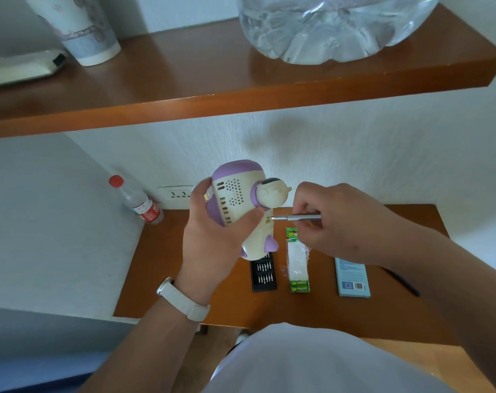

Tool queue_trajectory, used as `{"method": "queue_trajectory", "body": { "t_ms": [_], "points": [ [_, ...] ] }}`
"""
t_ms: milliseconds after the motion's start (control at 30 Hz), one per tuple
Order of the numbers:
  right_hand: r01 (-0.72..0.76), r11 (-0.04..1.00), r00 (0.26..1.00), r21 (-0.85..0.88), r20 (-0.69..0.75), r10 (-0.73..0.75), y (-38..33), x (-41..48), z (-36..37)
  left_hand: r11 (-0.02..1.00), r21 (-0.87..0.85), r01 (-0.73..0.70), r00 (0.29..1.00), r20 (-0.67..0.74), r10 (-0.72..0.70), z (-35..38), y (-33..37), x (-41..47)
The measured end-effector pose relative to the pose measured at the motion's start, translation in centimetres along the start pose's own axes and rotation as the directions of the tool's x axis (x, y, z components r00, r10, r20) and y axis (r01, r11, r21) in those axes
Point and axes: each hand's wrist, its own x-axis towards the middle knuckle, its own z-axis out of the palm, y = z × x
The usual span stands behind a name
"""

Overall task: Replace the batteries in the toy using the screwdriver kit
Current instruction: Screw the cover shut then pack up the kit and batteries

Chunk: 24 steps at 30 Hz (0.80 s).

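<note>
Left hand (212,236) wrapped round cream-and-purple plastic rocket toy (241,205), held in air above wooden desk (184,279); right hand (334,222) pinching slim silver metal screwdriver (296,217), tip at recess in toy's underside, beside left thumb; toy looks light, hard-shelled, smooth, likely slippery: grip best round broad body, away from small fins; black bit tray (264,276) and green battery pack (299,265) below hands

A brown wooden worktop (184,265) meets a white textured wall (354,154) with a socket (175,194); a wooden shelf (212,80) hangs above.
</note>
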Motion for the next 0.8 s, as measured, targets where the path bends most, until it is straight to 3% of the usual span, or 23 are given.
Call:
{"method": "queue_trajectory", "body": {
  "t_ms": [333,800],
  "points": [
    [-0.039,0.999,0.999,0.0,0.016,0.039,0.2,-0.2,0.0,1.0,0.007,0.012,1.0,0.006,-0.012,0.3,0.1,-0.5],
    [-0.022,0.982,0.999,0.185,-0.033,0.028,1.1,-0.9,0.2,1.0,-0.014,0.012,1.0,0.011,-0.012,0.5,-0.3,-0.5]
  ]
}}
